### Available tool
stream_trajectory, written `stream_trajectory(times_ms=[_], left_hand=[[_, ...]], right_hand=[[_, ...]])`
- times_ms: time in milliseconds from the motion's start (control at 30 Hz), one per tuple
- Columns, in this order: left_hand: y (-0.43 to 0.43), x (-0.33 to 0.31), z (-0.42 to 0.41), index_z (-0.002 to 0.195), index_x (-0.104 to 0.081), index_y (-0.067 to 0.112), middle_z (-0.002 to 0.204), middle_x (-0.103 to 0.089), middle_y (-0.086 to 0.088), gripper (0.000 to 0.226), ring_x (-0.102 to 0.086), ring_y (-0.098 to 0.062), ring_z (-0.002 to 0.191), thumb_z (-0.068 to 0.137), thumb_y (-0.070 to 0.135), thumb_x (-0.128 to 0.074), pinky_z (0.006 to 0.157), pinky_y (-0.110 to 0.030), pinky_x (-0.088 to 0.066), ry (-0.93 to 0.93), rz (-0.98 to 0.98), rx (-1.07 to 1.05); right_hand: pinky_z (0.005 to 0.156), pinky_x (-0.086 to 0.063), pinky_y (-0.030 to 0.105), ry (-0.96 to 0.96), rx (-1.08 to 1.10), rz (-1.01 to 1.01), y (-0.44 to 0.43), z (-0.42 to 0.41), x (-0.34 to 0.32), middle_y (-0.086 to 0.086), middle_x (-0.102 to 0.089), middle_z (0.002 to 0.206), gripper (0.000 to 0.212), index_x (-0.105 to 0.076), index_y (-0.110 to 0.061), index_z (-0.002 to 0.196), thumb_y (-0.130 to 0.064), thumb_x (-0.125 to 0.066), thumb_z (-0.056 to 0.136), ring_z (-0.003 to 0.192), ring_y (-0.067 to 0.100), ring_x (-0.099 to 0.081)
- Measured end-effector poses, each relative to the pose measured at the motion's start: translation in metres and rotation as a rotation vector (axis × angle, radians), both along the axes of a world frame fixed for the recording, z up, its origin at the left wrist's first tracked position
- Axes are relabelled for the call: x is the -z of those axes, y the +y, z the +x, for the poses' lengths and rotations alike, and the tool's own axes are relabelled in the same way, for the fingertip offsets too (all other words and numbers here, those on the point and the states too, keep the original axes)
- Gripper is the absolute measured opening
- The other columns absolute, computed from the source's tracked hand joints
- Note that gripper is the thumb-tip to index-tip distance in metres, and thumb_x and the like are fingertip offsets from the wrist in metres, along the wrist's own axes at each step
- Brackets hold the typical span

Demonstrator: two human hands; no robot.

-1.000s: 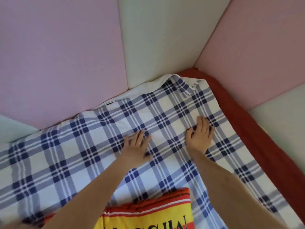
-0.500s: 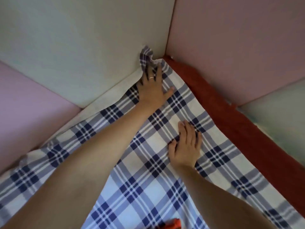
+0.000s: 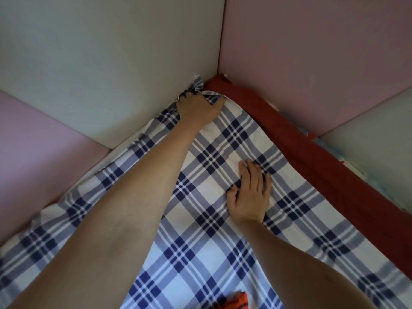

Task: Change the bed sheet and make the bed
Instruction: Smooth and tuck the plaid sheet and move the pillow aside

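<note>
A blue and white checked bed sheet (image 3: 207, 246) lies spread over the bed, reaching into the corner of the padded walls. My left hand (image 3: 197, 108) is at the far corner, its fingers curled into the bunched sheet corner by the wall and hidden in the cloth. My right hand (image 3: 250, 192) lies flat on the sheet nearer to me, fingers straight and pressing the fabric down. A red cover (image 3: 316, 150) shows along the sheet's right edge, against the wall.
Padded wall panels in white (image 3: 111, 63) and pink (image 3: 312, 52) close off the bed on the left and right, meeting at the corner. A bit of an orange and red cloth (image 3: 239, 301) peeks in at the bottom edge.
My left hand has pushed further into the corner and its fingers have curled into the sheet there. My right hand has stayed flat on the sheet. The view has moved closer to the corner.
</note>
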State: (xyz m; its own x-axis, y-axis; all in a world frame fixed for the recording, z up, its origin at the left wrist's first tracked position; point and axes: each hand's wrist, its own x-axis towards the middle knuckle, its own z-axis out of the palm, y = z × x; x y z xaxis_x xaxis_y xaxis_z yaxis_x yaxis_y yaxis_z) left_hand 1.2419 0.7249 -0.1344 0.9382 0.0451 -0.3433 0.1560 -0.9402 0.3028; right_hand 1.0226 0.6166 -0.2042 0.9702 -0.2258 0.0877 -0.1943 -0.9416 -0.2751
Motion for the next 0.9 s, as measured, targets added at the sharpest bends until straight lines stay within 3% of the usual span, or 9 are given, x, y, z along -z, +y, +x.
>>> stream_trajectory(times_ms=[67,167,367,500,667,767,900], left_hand=[[-0.006,0.0,-0.008,0.151,-0.012,0.006,0.155,-0.011,-0.023,0.099,-0.012,-0.039,0.142,0.084,0.077,-0.029,0.115,-0.05,-0.006,0.072,0.067,0.041],[-0.011,0.003,-0.013,0.152,0.0,0.012,0.156,-0.01,-0.021,0.1,-0.016,-0.04,0.141,0.083,0.078,-0.028,0.113,-0.055,-0.01,0.085,0.072,0.088],[-0.015,0.004,0.007,0.151,-0.011,0.014,0.15,-0.032,-0.016,0.107,-0.035,-0.034,0.134,0.074,0.086,-0.033,0.109,-0.047,-0.028,-0.01,-0.043,0.006],[-0.021,0.001,0.017,0.153,-0.006,0.016,0.156,-0.023,-0.011,0.12,-0.027,-0.032,0.14,0.064,0.094,-0.028,0.113,-0.05,-0.024,0.104,-0.169,-0.044],[-0.001,0.0,0.014,0.152,-0.011,0.02,0.156,-0.023,-0.006,0.105,-0.03,-0.029,0.139,0.074,0.088,-0.029,0.113,-0.044,-0.028,0.108,-0.199,0.087],[-0.006,-0.009,0.015,0.152,-0.007,0.013,0.158,-0.018,-0.007,0.112,-0.027,-0.027,0.141,0.072,0.09,-0.024,0.114,-0.04,-0.025,0.147,-0.212,0.063],[-0.002,-0.008,0.015,0.15,-0.024,0.012,0.154,-0.029,-0.013,0.098,-0.035,-0.028,0.136,0.081,0.082,-0.021,0.113,-0.034,-0.029,0.131,-0.25,0.039]], right_hand=[[0.116,-0.016,0.045,0.001,0.01,0.008,0.001,0.0,0.0,0.006,-0.042,0.146,0.061,-0.045,-0.011,0.141,-0.033,-0.031,0.085,0.136,0.024,-0.036],[0.116,-0.016,0.045,-0.006,0.01,0.013,0.001,0.001,-0.001,0.007,-0.043,0.146,0.061,-0.045,-0.011,0.14,-0.033,-0.031,0.086,0.136,0.025,-0.036],[0.116,-0.017,0.046,-0.017,0.002,0.001,0.001,0.001,0.003,0.007,-0.044,0.145,0.06,-0.046,-0.013,0.14,-0.033,-0.033,0.085,0.136,0.025,-0.036],[0.117,-0.015,0.044,-0.03,0.0,-0.003,0.0,0.002,0.004,0.007,-0.045,0.144,0.06,-0.047,-0.014,0.14,-0.033,-0.034,0.085,0.136,0.024,-0.035],[0.117,-0.016,0.045,0.002,0.0,0.011,0.0,0.002,0.001,0.007,-0.043,0.145,0.06,-0.045,-0.015,0.141,-0.033,-0.035,0.085,0.136,0.024,-0.035],[0.116,-0.016,0.045,0.018,-0.006,0.023,-0.001,0.002,-0.001,0.006,-0.043,0.146,0.061,-0.044,-0.015,0.142,-0.033,-0.035,0.084,0.137,0.024,-0.035],[0.115,-0.018,0.045,0.008,-0.004,0.035,-0.001,0.001,0.0,0.006,-0.042,0.146,0.06,-0.045,-0.015,0.141,-0.032,-0.036,0.085,0.136,0.025,-0.035]])
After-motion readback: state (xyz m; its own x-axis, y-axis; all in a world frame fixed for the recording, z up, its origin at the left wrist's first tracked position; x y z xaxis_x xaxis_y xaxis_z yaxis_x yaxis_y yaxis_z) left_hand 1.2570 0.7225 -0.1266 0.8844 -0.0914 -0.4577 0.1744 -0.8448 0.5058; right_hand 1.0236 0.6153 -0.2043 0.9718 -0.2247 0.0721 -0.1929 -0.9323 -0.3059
